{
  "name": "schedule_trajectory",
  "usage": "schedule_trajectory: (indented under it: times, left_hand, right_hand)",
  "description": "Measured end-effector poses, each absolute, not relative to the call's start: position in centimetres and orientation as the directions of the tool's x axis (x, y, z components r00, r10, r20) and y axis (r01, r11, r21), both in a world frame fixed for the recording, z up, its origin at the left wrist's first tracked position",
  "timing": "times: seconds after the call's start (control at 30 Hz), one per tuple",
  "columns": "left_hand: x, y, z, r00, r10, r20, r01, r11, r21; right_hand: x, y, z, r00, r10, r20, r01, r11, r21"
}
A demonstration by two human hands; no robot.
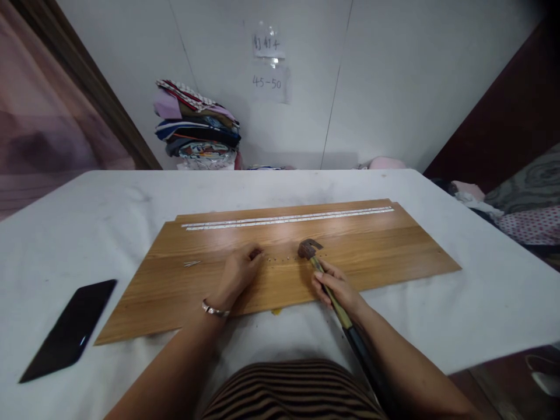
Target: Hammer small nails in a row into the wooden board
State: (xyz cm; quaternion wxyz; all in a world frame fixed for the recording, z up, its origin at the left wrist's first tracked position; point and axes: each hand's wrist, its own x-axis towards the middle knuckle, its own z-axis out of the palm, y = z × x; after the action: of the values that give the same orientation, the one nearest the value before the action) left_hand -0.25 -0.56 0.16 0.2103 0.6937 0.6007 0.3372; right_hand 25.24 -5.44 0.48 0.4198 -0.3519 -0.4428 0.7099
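Note:
My right hand (336, 284) is wrapped round the handle of a claw hammer (310, 248), close below its rusty head. The hammer's head is over a wood-grain board (210, 294), its long handle slanting back under my right forearm. My left hand (241, 267) is at the middle of the board with its fingers curled together; what they hold, if anything, is too small to make out. A row of small nail heads or holes (282, 259) runs between my two hands. Several loose nails (191, 263) lie on the board to the left of my left hand.
Two white measuring strips (289, 219) lie along the board's far side. A dark phone or tablet (70, 329) rests on the white-covered table (490, 291) at the left. Folded clothes (199, 122) are stacked behind the table, beside handwritten paper signs (268, 81) on the wall.

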Motion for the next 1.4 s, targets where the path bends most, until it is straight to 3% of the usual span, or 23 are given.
schedule_trajectory:
  times: [0.67,1.07,1.4]
  left_hand:
    - [-0.09,-0.63,0.78,0.105,0.946,0.308,0.704,-0.289,0.649]
    - [-0.27,-0.43,-0.06,0.002,0.974,0.224,0.695,-0.163,0.700]
    - [-0.24,-0.33,-0.08,-0.012,0.975,0.221,0.649,-0.161,0.744]
  right_hand:
    - [25.28,-5.50,0.92,-0.386,0.912,-0.136,-0.289,-0.260,-0.922]
    - [25.24,-5.58,1.05,-0.386,0.913,-0.129,-0.287,-0.252,-0.924]
    - [25.20,-5.50,0.86,-0.407,0.905,-0.125,-0.282,-0.254,-0.925]
